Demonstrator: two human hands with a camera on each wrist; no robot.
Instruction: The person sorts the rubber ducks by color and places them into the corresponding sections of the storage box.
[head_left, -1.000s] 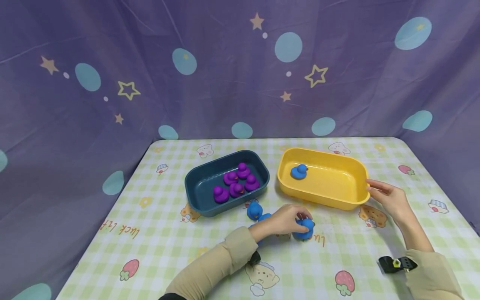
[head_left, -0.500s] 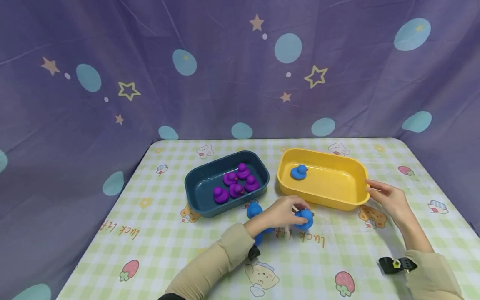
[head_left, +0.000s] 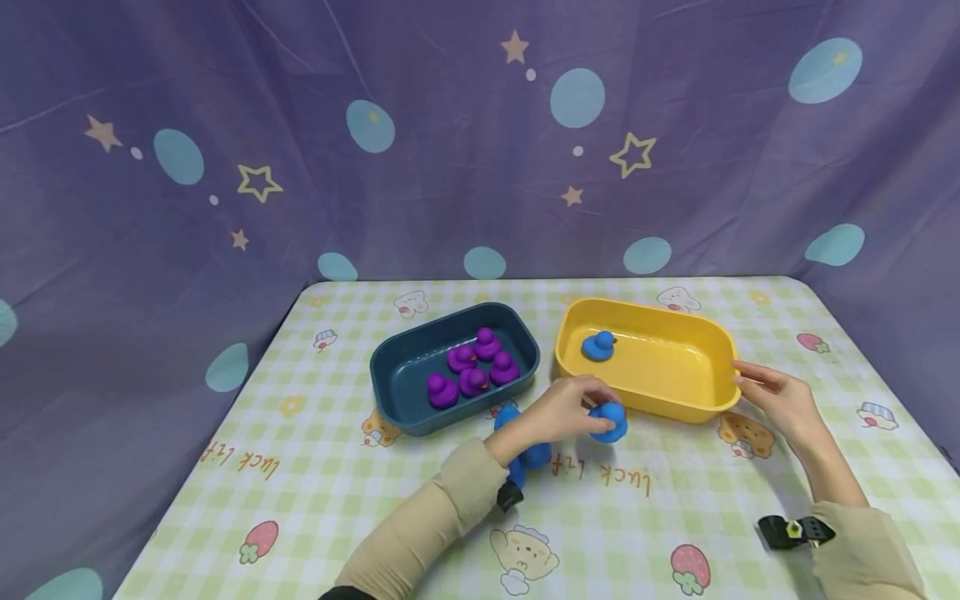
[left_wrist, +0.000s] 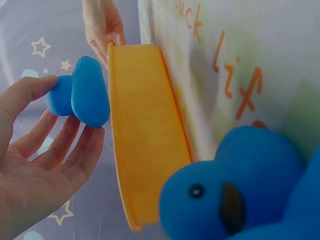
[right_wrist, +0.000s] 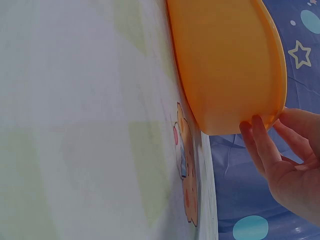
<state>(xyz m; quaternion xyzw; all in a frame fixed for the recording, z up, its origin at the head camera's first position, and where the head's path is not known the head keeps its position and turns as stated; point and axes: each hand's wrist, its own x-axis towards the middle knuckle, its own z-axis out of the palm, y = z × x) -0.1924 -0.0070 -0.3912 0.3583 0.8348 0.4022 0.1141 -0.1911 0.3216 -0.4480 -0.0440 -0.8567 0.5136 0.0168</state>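
The left hand (head_left: 562, 408) pinches a smooth, rounded blue duck (head_left: 612, 425); the right hand (head_left: 783, 404), fingers loosely extended, touches the glossy yellow tub (head_left: 675, 405).

The worktop (head_left: 360, 500) is showing green-and-white checks; toward its far edge a dark teal tray (head_left: 408, 375) is holding purple ducks (head_left: 473, 382) beside a yellow tray (head_left: 660, 367). The left hand's (head_left: 558, 410) duck (head_left: 611, 425) is showing blue.
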